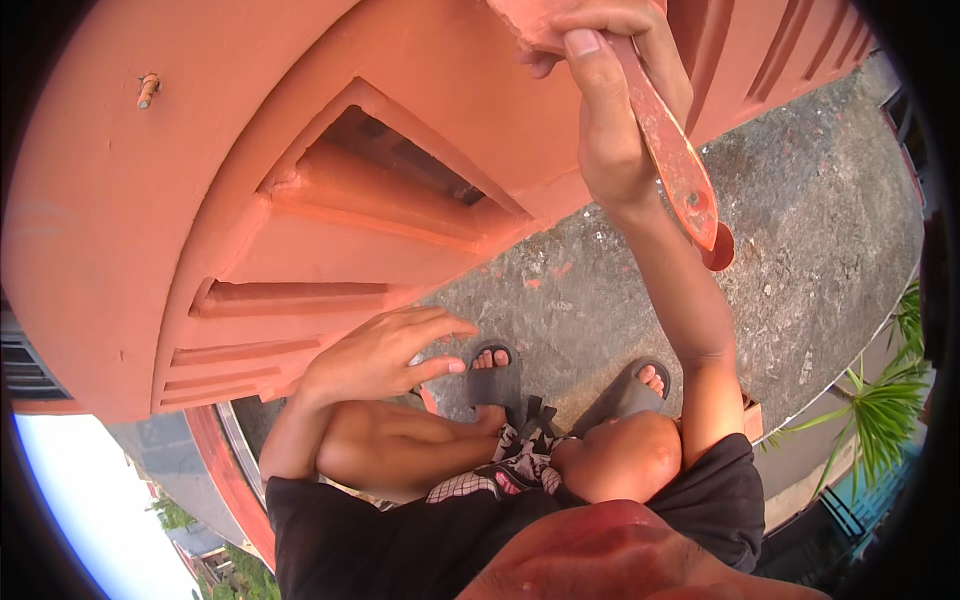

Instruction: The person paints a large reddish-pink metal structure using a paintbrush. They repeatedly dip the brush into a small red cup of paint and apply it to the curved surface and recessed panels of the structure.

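Note:
A paint-smeared paintbrush (670, 142) is gripped by my right hand (611, 120), raised at the top of the view. Its broad head lies close to the orange-painted wall (465, 97); whether it touches the surface I cannot tell. The handle, with a hole near its end, points back towards me. Beyond the handle's tip, an orange-red container (721, 249) is partly hidden. My left hand (390, 352) holds nothing. Its fingers are apart and slightly curled, in front of the wall's lower slots and above my bent knee.
A diamond-shaped opening (405, 161) and several grooves break up the wall. A short rod stub (148, 90) sticks out at upper left. My sandalled feet rest on a rough concrete floor (810, 187) spotted with paint. Spiky green plants (874, 412) grow past the floor's right edge.

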Demonstrator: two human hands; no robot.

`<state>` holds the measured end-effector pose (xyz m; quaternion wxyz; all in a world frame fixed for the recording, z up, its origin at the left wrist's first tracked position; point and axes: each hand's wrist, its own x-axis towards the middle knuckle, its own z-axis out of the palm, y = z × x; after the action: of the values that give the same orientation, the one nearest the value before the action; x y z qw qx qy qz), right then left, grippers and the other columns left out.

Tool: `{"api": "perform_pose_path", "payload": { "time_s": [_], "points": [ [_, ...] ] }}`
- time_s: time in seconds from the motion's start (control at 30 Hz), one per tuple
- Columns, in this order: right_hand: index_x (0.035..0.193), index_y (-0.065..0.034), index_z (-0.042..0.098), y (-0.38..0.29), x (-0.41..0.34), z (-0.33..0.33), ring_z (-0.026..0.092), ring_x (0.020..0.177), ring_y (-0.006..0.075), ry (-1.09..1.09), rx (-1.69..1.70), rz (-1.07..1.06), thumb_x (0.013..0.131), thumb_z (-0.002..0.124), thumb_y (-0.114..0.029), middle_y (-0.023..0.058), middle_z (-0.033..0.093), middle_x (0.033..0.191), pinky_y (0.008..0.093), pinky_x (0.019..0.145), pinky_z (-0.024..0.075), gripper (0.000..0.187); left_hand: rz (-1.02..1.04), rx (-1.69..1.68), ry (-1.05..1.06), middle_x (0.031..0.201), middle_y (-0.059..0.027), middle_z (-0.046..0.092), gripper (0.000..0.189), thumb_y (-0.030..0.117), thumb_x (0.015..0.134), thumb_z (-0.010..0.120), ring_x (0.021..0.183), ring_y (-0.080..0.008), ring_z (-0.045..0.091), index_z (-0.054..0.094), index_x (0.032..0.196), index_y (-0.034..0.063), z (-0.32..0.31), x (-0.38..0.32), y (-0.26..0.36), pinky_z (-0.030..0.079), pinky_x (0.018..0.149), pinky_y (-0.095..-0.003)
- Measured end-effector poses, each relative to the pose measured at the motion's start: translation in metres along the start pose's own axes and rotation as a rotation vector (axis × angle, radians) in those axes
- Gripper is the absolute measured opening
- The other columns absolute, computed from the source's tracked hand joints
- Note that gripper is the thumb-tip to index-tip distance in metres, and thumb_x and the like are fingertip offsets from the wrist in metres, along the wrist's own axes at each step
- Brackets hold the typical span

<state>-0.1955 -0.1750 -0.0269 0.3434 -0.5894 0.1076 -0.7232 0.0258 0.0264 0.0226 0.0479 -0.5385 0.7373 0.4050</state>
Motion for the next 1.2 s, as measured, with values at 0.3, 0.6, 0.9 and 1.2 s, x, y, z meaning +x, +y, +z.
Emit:
{"api": "perform_pose_path", "payload": {
  "time_s": [0.3,0.6,0.9,1.2],
  "points": [
    [0.105,-0.0005,0.062,0.078,-0.177,-0.018,0.070,0.082,0.0183,0.067,-0.235,0.235,0.104,0.055,-0.002,0.0111,0.070,0.090,0.0325,0.075,0.0563,0.008,-0.038,-0.035,0.019,0.134,-0.0161,0.067,0.044,0.033,0.099,0.071,0.127,-0.0385,0.061,0.066,0.136,0.0079,0.002,-0.011,-0.002,0.048,0.108,-0.0477],
    [0.100,-0.0017,0.063,0.094,-0.236,-0.024,0.070,0.073,0.0146,0.117,-0.433,0.581,0.106,0.057,-0.011,0.0080,0.070,0.085,0.0300,0.065,0.0557,0.013,-0.006,-0.025,-0.007,0.135,-0.0170,0.067,0.045,0.031,0.098,0.072,0.128,-0.0394,0.061,0.066,0.136,0.0063,0.002,-0.007,-0.001,0.048,0.108,-0.0470],
    [0.100,0.0001,0.065,0.029,-0.160,0.045,0.061,0.074,0.0249,-0.026,-0.152,0.030,0.085,0.064,0.010,0.0147,0.061,0.091,0.0358,0.065,0.0509,0.018,-0.124,-0.050,-0.036,0.138,-0.0119,0.067,0.045,0.027,0.097,0.073,0.131,-0.0355,0.061,0.065,0.138,0.0091,-0.001,0.001,0.011,0.048,0.110,-0.0458],
    [0.104,-0.0014,0.065,0.100,-0.298,0.006,0.064,0.079,0.0216,-0.016,-0.300,0.456,0.099,0.059,0.002,0.0117,0.065,0.092,0.0367,0.070,0.0544,0.009,-0.034,0.013,0.003,0.134,-0.0147,0.068,0.047,0.029,0.097,0.072,0.128,-0.0376,0.061,0.064,0.137,0.0069,0.000,-0.002,0.009,0.048,0.107,-0.0466]
  ]
}}
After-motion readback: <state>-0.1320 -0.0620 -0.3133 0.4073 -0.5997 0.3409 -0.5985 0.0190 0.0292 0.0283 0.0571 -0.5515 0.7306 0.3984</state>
